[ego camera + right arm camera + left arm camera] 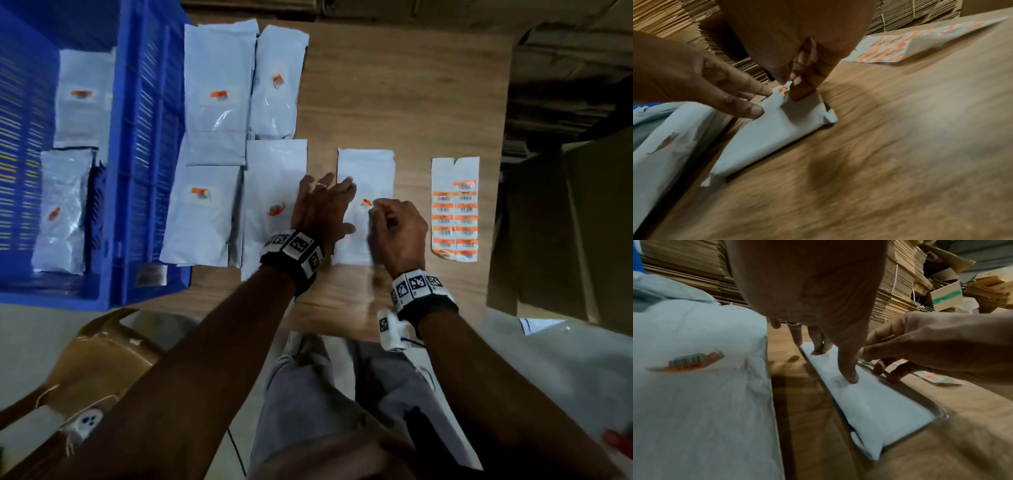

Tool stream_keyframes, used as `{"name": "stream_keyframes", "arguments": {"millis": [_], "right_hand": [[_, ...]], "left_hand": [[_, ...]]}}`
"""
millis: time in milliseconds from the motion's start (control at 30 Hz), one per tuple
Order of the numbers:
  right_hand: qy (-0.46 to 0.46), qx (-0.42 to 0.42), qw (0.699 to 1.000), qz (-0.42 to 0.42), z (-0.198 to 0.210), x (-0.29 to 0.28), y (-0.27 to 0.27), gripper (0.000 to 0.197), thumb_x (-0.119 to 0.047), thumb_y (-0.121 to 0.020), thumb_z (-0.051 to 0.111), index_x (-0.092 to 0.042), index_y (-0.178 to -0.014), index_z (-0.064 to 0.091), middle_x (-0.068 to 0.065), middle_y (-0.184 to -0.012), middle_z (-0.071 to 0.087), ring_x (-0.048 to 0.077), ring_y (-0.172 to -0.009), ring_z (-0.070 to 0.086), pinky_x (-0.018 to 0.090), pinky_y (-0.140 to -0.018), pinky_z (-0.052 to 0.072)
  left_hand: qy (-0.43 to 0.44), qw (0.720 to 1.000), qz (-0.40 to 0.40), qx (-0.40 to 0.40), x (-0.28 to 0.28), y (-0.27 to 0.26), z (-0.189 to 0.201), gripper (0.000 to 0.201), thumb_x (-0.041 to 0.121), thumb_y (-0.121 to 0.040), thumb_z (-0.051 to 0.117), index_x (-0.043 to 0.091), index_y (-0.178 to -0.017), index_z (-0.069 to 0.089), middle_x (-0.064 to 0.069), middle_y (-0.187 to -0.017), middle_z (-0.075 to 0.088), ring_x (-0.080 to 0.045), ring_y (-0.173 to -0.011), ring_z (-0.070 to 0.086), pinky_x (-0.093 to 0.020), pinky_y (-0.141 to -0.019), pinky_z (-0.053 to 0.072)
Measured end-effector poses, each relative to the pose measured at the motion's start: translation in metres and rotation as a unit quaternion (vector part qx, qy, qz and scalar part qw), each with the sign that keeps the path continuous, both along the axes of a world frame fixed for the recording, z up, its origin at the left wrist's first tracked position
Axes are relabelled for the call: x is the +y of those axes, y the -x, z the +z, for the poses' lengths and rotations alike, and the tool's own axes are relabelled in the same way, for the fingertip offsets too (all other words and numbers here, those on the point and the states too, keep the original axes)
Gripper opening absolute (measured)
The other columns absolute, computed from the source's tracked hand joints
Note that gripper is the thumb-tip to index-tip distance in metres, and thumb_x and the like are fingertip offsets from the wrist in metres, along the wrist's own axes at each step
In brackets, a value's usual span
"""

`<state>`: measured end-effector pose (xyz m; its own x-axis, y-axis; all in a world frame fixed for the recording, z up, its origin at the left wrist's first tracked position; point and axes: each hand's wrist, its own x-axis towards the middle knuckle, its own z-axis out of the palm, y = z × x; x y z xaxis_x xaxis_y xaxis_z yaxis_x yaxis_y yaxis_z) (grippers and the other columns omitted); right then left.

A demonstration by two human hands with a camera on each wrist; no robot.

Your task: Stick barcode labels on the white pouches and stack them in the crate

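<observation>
A white pouch (pixel 368 240) lies flat mid-table. My left hand (pixel 337 205) presses on its left side with straight, spread fingers (pixel 849 378). My right hand (pixel 374 207) pinches a small orange barcode label (pixel 365 202) against the pouch's face; in the right wrist view the label (pixel 783 89) peeks out at the fingertips (pixel 797 91). Right of the pouch lies the label sheet (pixel 455 209), with several orange labels on it. Several labelled pouches (pixel 205 216) lie beside the blue crate (pixel 150 171). In the crate are two labelled pouches (pixel 82 96).
The wooden table (pixel 411 85) shows bare wood behind the pouch and sheet. A cardboard box (pixel 565 222) stands to the right, with stacks of flat cardboard (pixel 896 296) behind the table. A brown plastic chair (pixel 102 359) sits at lower left, below the crate.
</observation>
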<state>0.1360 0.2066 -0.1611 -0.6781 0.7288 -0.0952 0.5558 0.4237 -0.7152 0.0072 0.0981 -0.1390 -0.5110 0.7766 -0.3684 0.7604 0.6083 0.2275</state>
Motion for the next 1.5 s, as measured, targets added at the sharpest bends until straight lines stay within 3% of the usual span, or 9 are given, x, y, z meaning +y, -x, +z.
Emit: {"name": "stream_keyframes", "arguments": {"millis": [167, 300, 433, 567, 767, 1233, 1400, 1500], "right_hand": [[-0.007, -0.008, 0.999, -0.043, -0.005, -0.007, 0.002, 0.019, -0.023, -0.093, 0.068, -0.015, -0.108, 0.077, 0.011, -0.102, 0.073, 0.028, -0.09, 0.07, 0.033, -0.084, 0.055], [-0.016, -0.007, 0.998, -0.064, -0.009, -0.01, 0.004, 0.018, -0.028, -0.094, 0.068, -0.019, -0.106, 0.078, 0.009, -0.099, 0.073, 0.026, -0.088, 0.07, 0.026, -0.079, 0.048], [-0.037, -0.017, 0.998, -0.057, -0.007, -0.014, 0.007, 0.017, -0.031, -0.096, 0.066, -0.021, -0.101, 0.079, 0.008, -0.095, 0.072, 0.027, -0.084, 0.068, 0.027, -0.072, 0.047], [-0.039, -0.029, 0.997, -0.065, -0.005, -0.018, 0.009, 0.017, -0.032, -0.096, 0.065, -0.021, -0.101, 0.077, 0.007, -0.099, 0.071, 0.029, -0.085, 0.068, 0.035, -0.074, 0.054], [-0.062, -0.076, 0.994, -0.054, -0.006, -0.021, 0.013, 0.018, -0.033, -0.098, 0.06, -0.021, -0.099, 0.073, 0.003, -0.102, 0.068, 0.027, -0.083, 0.064, 0.026, -0.069, 0.037], [-0.082, -0.075, 0.993, -0.043, -0.004, -0.032, 0.006, 0.015, -0.024, -0.101, 0.055, -0.017, -0.101, 0.067, 0.002, -0.106, 0.066, 0.027, -0.083, 0.064, 0.026, -0.069, 0.034], [-0.068, -0.061, 0.994, -0.062, -0.009, -0.033, 0.005, 0.012, -0.02, -0.099, 0.054, -0.015, -0.098, 0.065, 0.004, -0.102, 0.065, 0.027, -0.083, 0.063, 0.028, -0.067, 0.037], [-0.047, -0.015, 0.994, -0.101, -0.01, -0.035, 0.0, 0.01, -0.016, -0.097, 0.055, -0.011, -0.097, 0.064, 0.008, -0.097, 0.065, 0.027, -0.083, 0.063, 0.035, -0.069, 0.048]], "left_hand": [[0.005, 0.999, -0.031, 0.002, 0.0, 0.006, -0.005, 0.082, 0.05, -0.088, 0.068, 0.023, -0.156, 0.032, 0.007, -0.165, 0.026, -0.023, -0.153, 0.022, -0.048, -0.124, 0.001], [0.001, 0.999, -0.038, -0.013, -0.002, 0.005, -0.008, 0.081, 0.048, -0.091, 0.067, 0.021, -0.157, 0.03, 0.005, -0.166, 0.023, -0.021, -0.153, 0.022, -0.05, -0.125, -0.003], [-0.002, 0.998, -0.047, -0.035, -0.003, 0.009, -0.01, 0.081, 0.046, -0.091, 0.066, 0.019, -0.157, 0.028, 0.003, -0.167, 0.021, -0.019, -0.153, 0.021, -0.049, -0.125, -0.006], [0.003, 0.998, -0.062, -0.03, -0.001, 0.009, -0.012, 0.081, 0.046, -0.093, 0.065, 0.016, -0.157, 0.026, 0.0, -0.168, 0.019, -0.018, -0.153, 0.022, -0.048, -0.125, -0.005], [0.003, 0.996, -0.084, -0.015, -0.004, 0.011, -0.016, 0.082, 0.05, -0.094, 0.061, 0.015, -0.158, 0.024, -0.001, -0.168, 0.018, -0.02, -0.153, 0.022, -0.049, -0.125, -0.005], [0.001, 0.997, -0.076, -0.029, -0.004, 0.01, -0.012, 0.08, 0.047, -0.095, 0.063, 0.014, -0.158, 0.025, -0.001, -0.168, 0.017, -0.022, -0.153, 0.022, -0.048, -0.126, -0.001], [-0.004, 0.996, -0.079, -0.029, -0.004, 0.012, -0.011, 0.08, 0.048, -0.094, 0.063, 0.014, -0.157, 0.027, -0.002, -0.168, 0.018, -0.022, -0.152, 0.025, -0.047, -0.126, -0.001], [-0.012, 0.997, -0.078, -0.027, -0.004, 0.011, -0.012, 0.08, 0.048, -0.093, 0.064, 0.014, -0.156, 0.028, -0.002, -0.167, 0.02, -0.022, -0.151, 0.027, -0.046, -0.126, 0.0]]}}
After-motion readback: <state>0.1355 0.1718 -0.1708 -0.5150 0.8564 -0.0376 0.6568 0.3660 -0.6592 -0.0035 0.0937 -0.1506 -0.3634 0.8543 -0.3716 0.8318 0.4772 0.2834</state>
